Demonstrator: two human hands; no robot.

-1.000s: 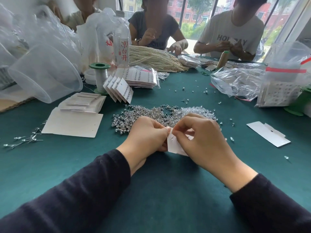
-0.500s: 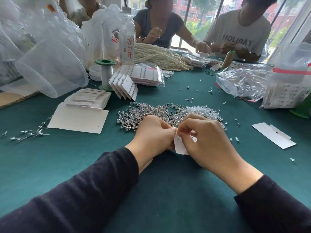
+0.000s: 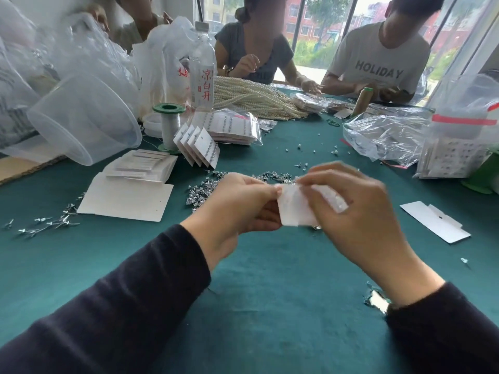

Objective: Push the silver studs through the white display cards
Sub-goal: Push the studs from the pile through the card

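- My left hand (image 3: 237, 209) pinches the left edge of the white display card (image 3: 293, 209), thumb on top and fingers curled under. That hand is basically the clamp, so the card doesn't flop when a post gets pushed in.
- My right hand (image 3: 359, 211) is curled over the card's right side, fingertips on its face. It's motion-blurred, so I can't tell if there's a stud between those fingers or just card.
- The card is held up off the green table (image 3: 270, 292), between both hands and tilted toward me. I'd guess that's so I can see the holes and leave room behind for the post to poke out.
- The pile of silver studs (image 3: 202, 188) sits just beyond my knuckles, partly hidden by them. Close on purpose, I'd say, for a short reach to grab the next one.
- The blank cards (image 3: 140, 167) are stacked off to my left, and the finished cards (image 3: 201, 147) are fanned upright behind them, so done and not done don't get mixed.
- My read: I'm mid-card, either seating a stud or lining one up. The risk is creasing the card if I squeeze too hard.
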